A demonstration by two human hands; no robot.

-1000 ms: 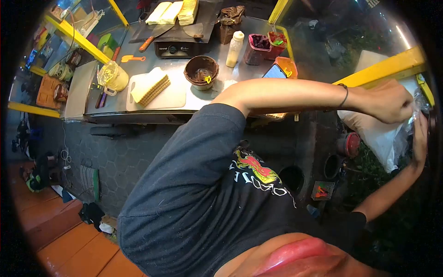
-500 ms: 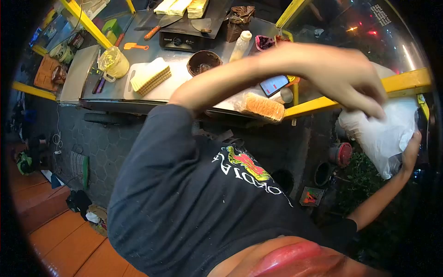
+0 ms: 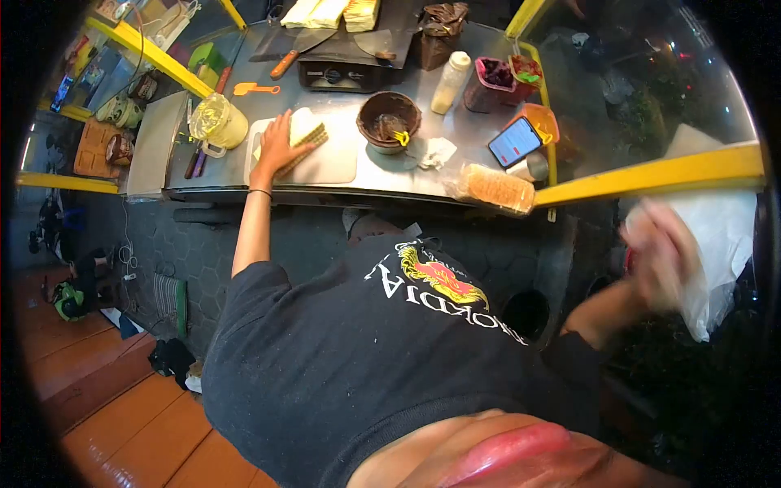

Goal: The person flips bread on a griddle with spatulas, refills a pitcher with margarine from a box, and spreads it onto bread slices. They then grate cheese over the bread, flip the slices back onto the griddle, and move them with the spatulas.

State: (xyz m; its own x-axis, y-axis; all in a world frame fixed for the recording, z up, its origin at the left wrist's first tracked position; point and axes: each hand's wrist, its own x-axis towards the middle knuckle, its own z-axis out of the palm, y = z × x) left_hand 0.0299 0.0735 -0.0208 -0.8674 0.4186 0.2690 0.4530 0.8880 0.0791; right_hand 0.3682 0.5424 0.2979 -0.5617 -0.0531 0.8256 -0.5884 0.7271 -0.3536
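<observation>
My left hand (image 3: 279, 152) lies on a stack of pale bread-like slices (image 3: 304, 126) with ridged brown sides, its thumb apart from the fingers. Under the stack is a white cutting board (image 3: 338, 163). My right hand (image 3: 661, 252), blurred by motion, is beside a white plastic bag (image 3: 720, 244) that hangs below the yellow rail; whether it holds anything cannot be made out. To the right of the board stands a dark-coated bowl (image 3: 389, 122) with a yellow-handled tool (image 3: 400, 137) in it. Crumpled white paper (image 3: 438, 153) lies next to it.
A tub of yellow spread (image 3: 218, 124) stands left of the board. Behind are an orange spatula (image 3: 256, 88), a griddle (image 3: 342, 73) and a squeeze bottle (image 3: 450, 82). A phone (image 3: 516, 141) and packed loaf (image 3: 498, 189) sit near the yellow rail (image 3: 651, 175).
My left hand has swung from the bag on the right across to the slices on the board. My right hand has moved left, off the bag's right edge. The view has shifted slightly.
</observation>
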